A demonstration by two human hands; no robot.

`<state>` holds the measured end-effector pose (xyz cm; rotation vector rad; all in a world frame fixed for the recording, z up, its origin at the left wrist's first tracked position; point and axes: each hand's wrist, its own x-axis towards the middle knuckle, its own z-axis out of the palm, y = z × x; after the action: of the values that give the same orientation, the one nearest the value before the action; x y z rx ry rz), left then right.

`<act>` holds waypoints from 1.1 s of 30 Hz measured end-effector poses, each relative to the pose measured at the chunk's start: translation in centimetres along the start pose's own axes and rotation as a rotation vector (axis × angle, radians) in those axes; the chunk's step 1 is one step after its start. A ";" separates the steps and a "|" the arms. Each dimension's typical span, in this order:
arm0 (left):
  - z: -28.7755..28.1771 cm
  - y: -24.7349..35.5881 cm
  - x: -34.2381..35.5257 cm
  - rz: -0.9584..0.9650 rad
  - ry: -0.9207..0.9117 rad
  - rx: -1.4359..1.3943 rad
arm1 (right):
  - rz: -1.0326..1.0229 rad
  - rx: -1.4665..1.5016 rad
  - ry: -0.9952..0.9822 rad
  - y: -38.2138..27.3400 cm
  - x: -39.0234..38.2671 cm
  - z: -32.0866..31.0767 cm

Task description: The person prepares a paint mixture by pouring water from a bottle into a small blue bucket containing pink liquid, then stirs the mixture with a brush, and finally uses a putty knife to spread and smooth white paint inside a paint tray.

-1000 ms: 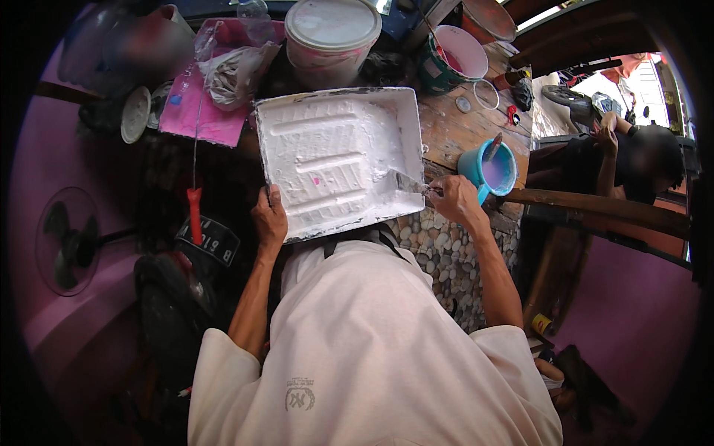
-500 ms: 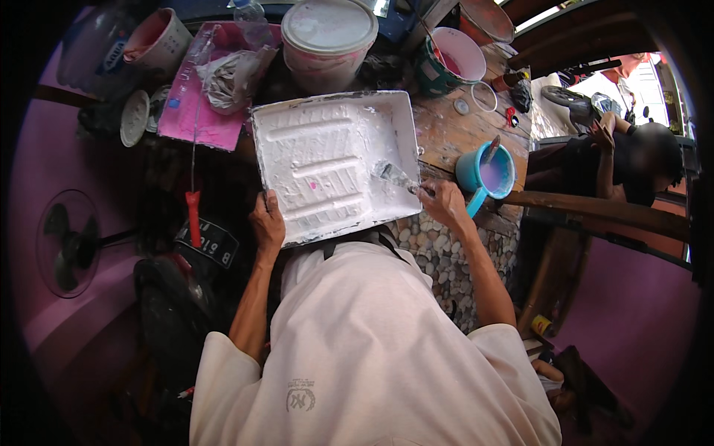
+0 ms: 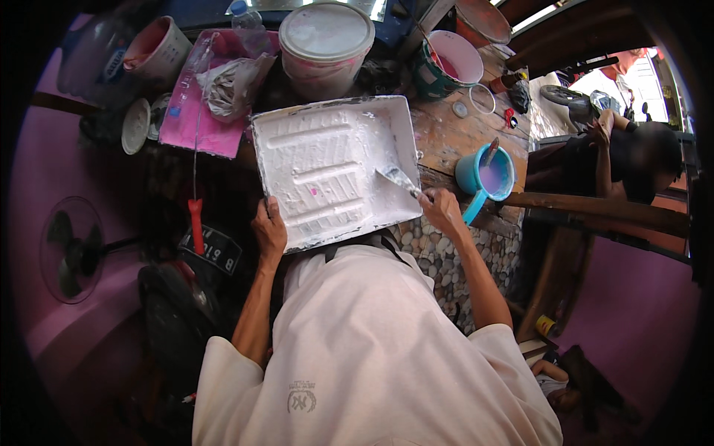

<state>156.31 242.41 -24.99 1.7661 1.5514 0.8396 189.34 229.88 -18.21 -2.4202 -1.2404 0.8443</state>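
Observation:
A paint tray [image 3: 410, 134] coated in thick white paint is held in front of my body, its ridged part on the left and its deeper part on the right. My left hand [image 3: 269, 229] grips the tray's lower left edge, thumb on top. In my right hand [image 3: 444, 212] is a putty knife [image 3: 396, 178], its paint-smeared blade over the tray's right part. I cannot tell whether the blade touches the paint. Right of that hand, a blue dipper [image 3: 464, 175] holds milky liquid and a stick-like handle.
The wooden table [image 3: 439, 145] carries a lidded white bucket [image 3: 327, 33], a green paint pail [image 3: 470, 59] and a pink board [image 3: 175, 137] with a crumpled plastic bag [image 3: 230, 93]. A red-handled roller frame [image 3: 195, 223] hangs at the left, near a fan [image 3: 73, 249]. A person [image 3: 613, 160] is at the right.
The putty knife's blade has turned, and its handle end has dropped slightly with my right hand. My left hand keeps its hold on the tray.

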 end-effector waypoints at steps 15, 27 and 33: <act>-0.1 0.3 0.2 -0.001 -0.003 -0.005 | -0.255 -0.445 0.019 -2.8 -3.2 -0.6; -0.4 0.4 0.3 -0.010 -0.027 0.008 | -0.242 -0.359 -0.012 -5.9 -2.2 -1.1; -0.1 -0.2 0.1 -0.020 -0.021 0.022 | -0.182 -0.449 -0.079 -3.1 -1.2 -2.5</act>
<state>156.14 242.51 -25.16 1.7665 1.5675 0.7950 188.34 230.75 -14.24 -2.5640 -1.8143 0.6704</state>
